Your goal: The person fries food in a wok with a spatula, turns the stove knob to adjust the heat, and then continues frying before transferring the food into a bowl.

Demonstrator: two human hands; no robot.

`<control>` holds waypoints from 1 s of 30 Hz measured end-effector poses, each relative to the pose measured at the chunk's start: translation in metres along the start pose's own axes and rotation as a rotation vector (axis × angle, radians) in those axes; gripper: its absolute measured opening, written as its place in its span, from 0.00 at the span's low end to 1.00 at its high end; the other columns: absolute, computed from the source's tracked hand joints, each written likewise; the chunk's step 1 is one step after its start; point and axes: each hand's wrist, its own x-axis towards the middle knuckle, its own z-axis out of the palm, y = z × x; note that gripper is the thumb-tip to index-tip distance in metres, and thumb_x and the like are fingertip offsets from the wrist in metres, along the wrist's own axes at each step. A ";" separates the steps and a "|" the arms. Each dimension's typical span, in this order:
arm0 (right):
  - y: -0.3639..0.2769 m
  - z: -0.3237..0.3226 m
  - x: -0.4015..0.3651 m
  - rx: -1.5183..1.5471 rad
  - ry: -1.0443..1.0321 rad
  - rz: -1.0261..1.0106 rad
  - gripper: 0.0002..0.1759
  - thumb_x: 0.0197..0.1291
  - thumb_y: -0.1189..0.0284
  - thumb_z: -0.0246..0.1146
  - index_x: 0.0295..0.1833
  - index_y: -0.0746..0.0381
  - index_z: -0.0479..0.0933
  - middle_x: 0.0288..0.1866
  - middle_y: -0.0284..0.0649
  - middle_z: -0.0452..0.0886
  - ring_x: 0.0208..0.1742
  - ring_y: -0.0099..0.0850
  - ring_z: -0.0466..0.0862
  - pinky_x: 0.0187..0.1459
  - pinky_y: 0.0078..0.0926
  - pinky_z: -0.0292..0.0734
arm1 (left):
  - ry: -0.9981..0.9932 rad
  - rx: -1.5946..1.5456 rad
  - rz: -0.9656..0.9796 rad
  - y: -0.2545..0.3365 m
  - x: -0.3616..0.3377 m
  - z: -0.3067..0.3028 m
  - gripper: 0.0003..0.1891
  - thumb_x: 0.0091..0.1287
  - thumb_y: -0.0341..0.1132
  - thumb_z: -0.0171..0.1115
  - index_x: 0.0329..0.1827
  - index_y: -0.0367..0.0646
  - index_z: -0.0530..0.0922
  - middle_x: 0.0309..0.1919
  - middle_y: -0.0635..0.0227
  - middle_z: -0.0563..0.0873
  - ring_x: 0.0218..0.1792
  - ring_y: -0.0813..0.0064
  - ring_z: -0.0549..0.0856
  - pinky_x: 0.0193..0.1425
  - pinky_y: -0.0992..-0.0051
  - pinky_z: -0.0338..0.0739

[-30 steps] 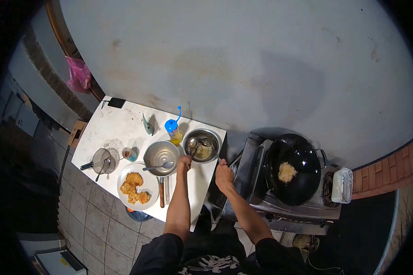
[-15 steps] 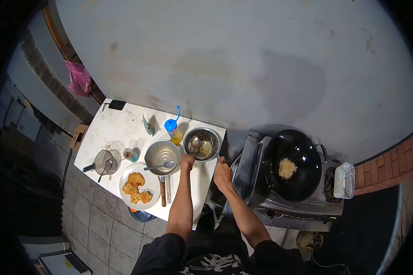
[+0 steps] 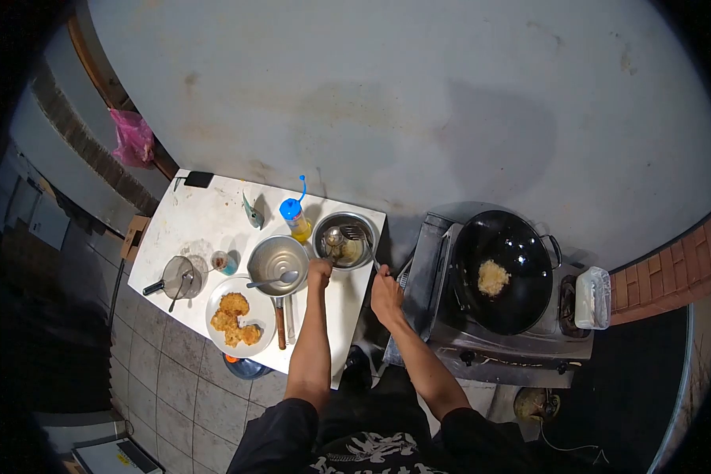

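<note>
Reaching forward, each hand (image 3: 319, 273) (image 3: 386, 294) grips a utensil.

Steep downward view from head

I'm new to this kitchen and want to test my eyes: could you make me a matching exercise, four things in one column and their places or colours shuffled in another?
Things
1. Wok
2. Bottle
3. Plastic bag
4. Slotted turner

Places or colours
A. Its slotted end is in a metal bowl
B. Pink
C. On the stove
D. On the white table, with a blue top

Right pairs: 1-C, 2-D, 3-B, 4-A
</note>
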 end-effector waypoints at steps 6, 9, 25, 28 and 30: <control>0.004 0.002 -0.001 -0.018 0.039 -0.002 0.08 0.63 0.79 0.51 0.46 0.70 0.65 0.33 0.60 0.82 0.37 0.56 0.85 0.39 0.47 0.82 | -0.076 0.169 0.578 -0.056 0.021 -0.010 0.12 0.44 0.25 0.58 0.12 0.48 0.64 0.10 0.68 0.66 0.12 0.68 0.66 0.17 0.69 0.57; 0.003 0.000 0.000 -0.066 0.006 0.012 0.07 0.64 0.78 0.51 0.46 0.70 0.66 0.36 0.58 0.83 0.38 0.53 0.86 0.38 0.44 0.83 | -0.062 -0.218 0.150 -0.028 0.013 -0.007 0.14 0.55 0.28 0.59 0.13 0.48 0.67 0.11 0.71 0.65 0.10 0.76 0.62 0.14 0.72 0.52; -0.002 -0.008 -0.005 0.077 0.043 0.101 0.10 0.64 0.78 0.52 0.48 0.71 0.63 0.32 0.62 0.82 0.37 0.57 0.84 0.39 0.49 0.80 | -0.094 -0.359 -0.133 0.026 0.013 -0.014 0.16 0.48 0.24 0.57 0.09 0.49 0.61 0.10 0.69 0.65 0.12 0.73 0.66 0.17 0.73 0.58; -0.002 -0.009 -0.010 0.188 0.113 0.132 0.11 0.64 0.78 0.53 0.47 0.73 0.64 0.29 0.63 0.81 0.35 0.60 0.83 0.38 0.52 0.77 | -0.110 0.111 0.416 -0.016 0.021 -0.015 0.13 0.48 0.25 0.56 0.09 0.47 0.65 0.10 0.67 0.66 0.12 0.73 0.67 0.17 0.73 0.58; -0.005 -0.009 -0.016 0.243 0.141 0.160 0.10 0.65 0.77 0.53 0.47 0.73 0.63 0.29 0.64 0.80 0.34 0.61 0.82 0.37 0.54 0.76 | -0.032 0.102 0.137 -0.049 0.031 -0.016 0.10 0.50 0.27 0.59 0.14 0.47 0.69 0.12 0.72 0.68 0.12 0.76 0.67 0.15 0.74 0.55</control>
